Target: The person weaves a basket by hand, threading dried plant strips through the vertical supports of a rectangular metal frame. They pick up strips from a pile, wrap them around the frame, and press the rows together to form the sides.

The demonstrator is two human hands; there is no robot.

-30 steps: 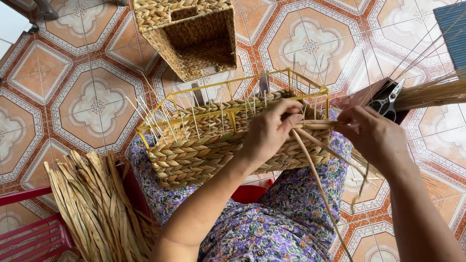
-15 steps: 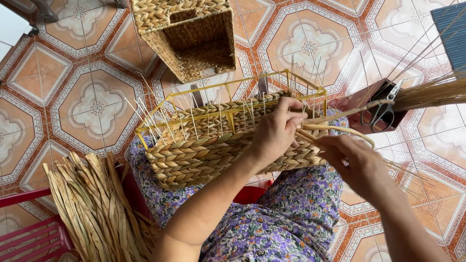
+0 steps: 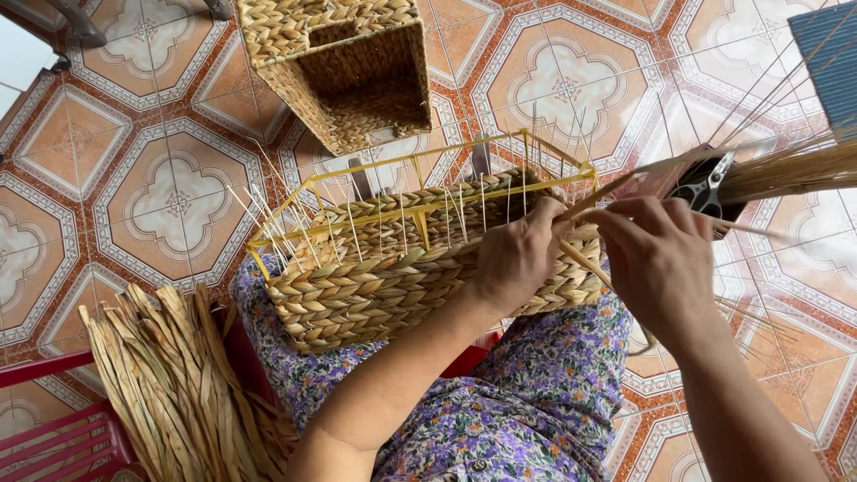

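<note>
while the half-woven basket (image 3: 420,277) lies on its side across my lap, its yellow wire frame (image 3: 420,183) showing bare above the plaited rows, i work at its right end. my left hand (image 3: 522,259) is pressed flat-ish against that end, fingers curled over the rim and closed on the weave to steady it. my right hand (image 3: 661,254) sits just to the right of the basket, wrist bent down, fingers pinched shut on a flat dry strand (image 3: 589,268) that runs from the basket's edge. the strand looks light and bendy but likely to crack if folded sharply, so i judge it best held close to the weave, between thumb and fingertips. the basket itself seems light and stiff thanks to the frame, and its rim is the sure place to take it. left of the basket lies a bundle of dry leaves (image 3: 170,384); beyond the basket stands a finished basket (image 3: 344,71) on the tiled floor (image 3: 170,196).
</note>
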